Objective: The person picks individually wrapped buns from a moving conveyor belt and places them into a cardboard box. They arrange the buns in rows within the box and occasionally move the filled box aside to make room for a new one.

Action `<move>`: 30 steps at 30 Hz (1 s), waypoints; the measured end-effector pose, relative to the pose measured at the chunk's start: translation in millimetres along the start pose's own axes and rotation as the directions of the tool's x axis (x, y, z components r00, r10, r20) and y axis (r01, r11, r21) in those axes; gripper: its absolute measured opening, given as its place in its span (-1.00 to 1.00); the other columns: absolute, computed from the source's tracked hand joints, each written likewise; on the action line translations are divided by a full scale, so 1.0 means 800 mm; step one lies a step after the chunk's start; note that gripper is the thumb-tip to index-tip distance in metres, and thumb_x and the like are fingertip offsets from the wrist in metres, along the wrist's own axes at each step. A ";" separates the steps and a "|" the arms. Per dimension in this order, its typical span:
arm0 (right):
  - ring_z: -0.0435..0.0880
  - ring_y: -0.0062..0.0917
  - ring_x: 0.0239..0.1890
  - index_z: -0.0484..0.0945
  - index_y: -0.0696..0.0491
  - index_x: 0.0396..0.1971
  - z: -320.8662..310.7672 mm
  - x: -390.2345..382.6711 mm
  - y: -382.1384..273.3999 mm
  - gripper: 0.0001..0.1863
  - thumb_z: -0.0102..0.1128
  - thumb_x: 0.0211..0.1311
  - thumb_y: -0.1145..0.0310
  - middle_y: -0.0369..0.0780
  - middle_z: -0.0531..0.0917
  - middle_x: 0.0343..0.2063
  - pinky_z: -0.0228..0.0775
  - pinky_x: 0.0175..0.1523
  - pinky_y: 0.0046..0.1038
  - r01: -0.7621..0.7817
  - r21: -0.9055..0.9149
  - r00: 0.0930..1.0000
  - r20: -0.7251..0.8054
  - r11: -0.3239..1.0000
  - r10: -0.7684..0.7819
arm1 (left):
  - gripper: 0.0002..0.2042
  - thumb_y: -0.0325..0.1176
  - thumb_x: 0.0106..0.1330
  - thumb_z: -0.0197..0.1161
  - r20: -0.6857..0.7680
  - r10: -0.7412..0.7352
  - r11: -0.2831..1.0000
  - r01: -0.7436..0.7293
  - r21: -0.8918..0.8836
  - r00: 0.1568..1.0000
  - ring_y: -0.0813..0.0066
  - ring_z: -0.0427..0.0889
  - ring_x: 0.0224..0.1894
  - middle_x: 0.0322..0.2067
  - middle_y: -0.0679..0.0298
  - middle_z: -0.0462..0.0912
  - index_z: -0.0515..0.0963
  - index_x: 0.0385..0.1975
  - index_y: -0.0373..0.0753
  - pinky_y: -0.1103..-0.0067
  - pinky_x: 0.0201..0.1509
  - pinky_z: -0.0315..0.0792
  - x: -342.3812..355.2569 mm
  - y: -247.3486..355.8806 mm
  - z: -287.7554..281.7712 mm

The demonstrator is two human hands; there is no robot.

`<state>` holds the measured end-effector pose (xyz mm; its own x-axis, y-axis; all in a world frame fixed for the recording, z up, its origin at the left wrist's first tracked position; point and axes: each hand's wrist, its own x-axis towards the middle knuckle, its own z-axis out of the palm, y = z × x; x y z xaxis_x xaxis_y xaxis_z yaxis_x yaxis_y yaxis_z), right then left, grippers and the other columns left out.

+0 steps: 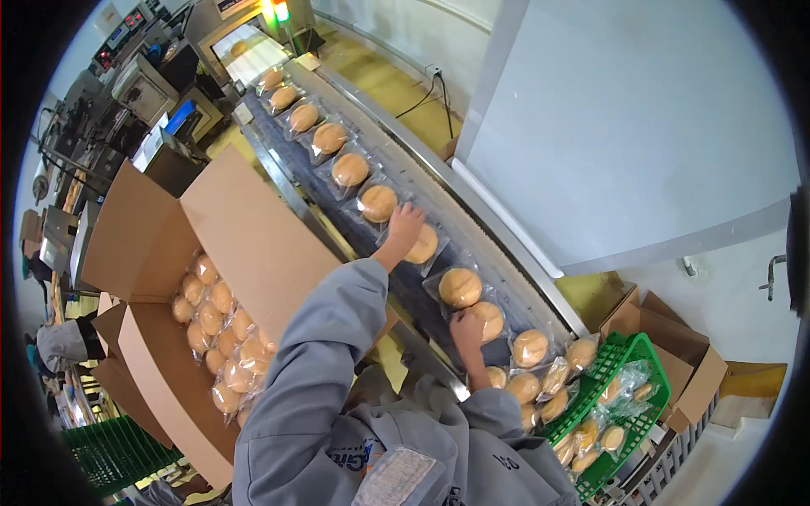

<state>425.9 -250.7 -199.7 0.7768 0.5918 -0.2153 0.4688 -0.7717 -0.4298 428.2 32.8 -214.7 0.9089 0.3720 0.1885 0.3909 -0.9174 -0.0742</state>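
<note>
On the dark conveyor belt (405,291), round golden buns in clear plastic wrappers lie in a line. My left hand (403,229) reaches over the belt, its fingers curled around the upper edge of one wrapped bun (423,245). Nearer to me, my right hand (467,334) grips the left side of another wrapped bun (488,320), which lies against a further bun (460,287). The fingertips of both hands are partly hidden. Farther up the belt, the closest bun to my left hand is a wrapped one (377,203).
An open cardboard box (160,371) with several wrapped buns stands at my left. Wrapped buns bunch at the belt's near end, beside a green plastic basket (650,358) holding more packets. Another cardboard box (696,371) is behind it. A machine (202,29) stands at the far end.
</note>
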 end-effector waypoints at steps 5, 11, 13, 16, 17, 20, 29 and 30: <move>0.56 -0.17 -0.40 0.45 0.16 -0.42 0.006 0.002 0.014 -0.60 0.18 -0.03 0.08 -0.01 0.56 -0.43 0.39 -0.34 -0.22 -0.116 -0.153 0.993 -0.036 0.981 0.112 | -0.80 -0.31 0.13 0.02 0.651 -0.162 0.986 0.143 0.083 0.742 0.33 0.40 -0.06 -0.20 0.31 0.49 0.56 -0.31 -0.10 0.38 -0.17 0.31 -0.006 0.029 -0.010; 0.57 -0.17 -0.42 0.50 0.15 -0.44 -0.003 0.005 0.012 -0.65 0.15 -0.01 0.12 -0.05 0.56 -0.50 0.39 -0.34 -0.20 -0.142 -0.159 0.988 -0.079 0.977 0.131 | -0.82 -0.35 0.13 0.03 0.446 -0.463 0.861 0.508 0.020 0.766 0.27 0.53 -0.21 -0.33 0.21 0.54 0.58 -0.40 -0.20 0.33 -0.31 0.36 -0.048 0.033 -0.010; 0.57 -0.16 -0.45 0.52 0.14 -0.52 0.016 0.013 0.041 -0.66 0.15 0.01 0.12 -0.06 0.57 -0.55 0.39 -0.37 -0.21 -0.059 -0.204 0.974 -0.227 0.977 0.012 | -0.82 -0.35 0.14 0.01 0.355 -0.289 0.927 0.353 -0.128 0.889 0.27 0.55 -0.28 -0.39 0.18 0.55 0.56 -0.43 -0.24 0.36 -0.38 0.38 -0.046 0.028 0.008; 0.57 -0.17 -0.53 0.54 0.15 -0.60 -0.020 0.030 0.049 -0.71 0.09 0.04 0.21 -0.04 0.56 -0.63 0.39 -0.41 -0.21 -0.110 -0.109 0.978 -0.187 0.988 0.089 | -0.80 -0.34 0.16 -0.02 0.193 -0.072 0.908 0.144 -0.393 0.978 0.22 0.55 -0.33 -0.42 0.11 0.54 0.53 -0.47 -0.31 0.40 -0.39 0.39 -0.044 0.024 -0.019; 0.57 -0.23 -0.59 0.53 0.18 -0.64 -0.038 0.036 0.053 -0.70 0.08 0.06 0.23 -0.05 0.55 -0.67 0.38 -0.46 -0.27 -0.011 -0.014 0.978 -0.206 1.000 0.008 | -0.79 -0.33 0.16 -0.02 0.149 -0.101 0.842 0.164 -0.513 0.984 0.18 0.55 -0.33 -0.39 0.08 0.53 0.52 -0.48 -0.32 0.39 -0.32 0.40 -0.042 0.023 -0.072; 0.47 -0.45 -0.75 0.50 0.24 -0.54 -0.136 0.020 -0.030 -0.73 0.03 0.12 0.31 -0.14 0.49 -0.73 0.28 -0.59 -0.45 -0.082 0.483 0.997 0.027 0.872 0.078 | -0.79 -0.41 0.16 -0.09 0.243 -0.323 0.432 0.371 -0.822 0.915 0.19 0.54 -0.35 -0.38 0.06 0.54 0.47 -0.40 -0.39 0.47 -0.29 0.41 -0.085 -0.014 -0.202; 0.46 -0.60 -0.70 0.49 0.23 -0.44 -0.174 -0.094 -0.334 -0.87 -0.03 0.14 0.50 -0.23 0.52 -0.63 0.30 -0.58 -0.61 -0.031 0.890 0.776 0.308 0.455 -0.550 | -0.77 -0.37 0.24 -0.11 -0.238 -0.917 0.372 0.470 -0.801 0.320 0.50 0.37 -0.56 -0.62 0.21 0.42 0.42 -0.39 -0.43 0.53 -0.42 0.29 -0.428 -0.158 -0.377; 0.47 -0.60 -0.68 0.50 0.23 -0.43 -0.155 -0.099 -0.368 -0.86 -0.03 0.14 0.50 -0.23 0.52 -0.63 0.30 -0.58 -0.61 -0.011 0.876 0.660 0.369 0.483 -0.654 | -0.77 -0.37 0.25 -0.11 -0.012 -0.985 0.087 0.439 -0.895 0.171 0.49 0.36 -0.59 -0.64 0.22 0.40 0.42 -0.41 -0.44 0.52 -0.46 0.28 -0.460 -0.171 -0.387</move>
<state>278.2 -99.4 52.2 0.0508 0.9815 -0.1847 -0.1508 -0.1752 -0.9729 -4.7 -22.4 29.6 -0.2318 0.9657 0.1170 0.3025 -0.0427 0.9522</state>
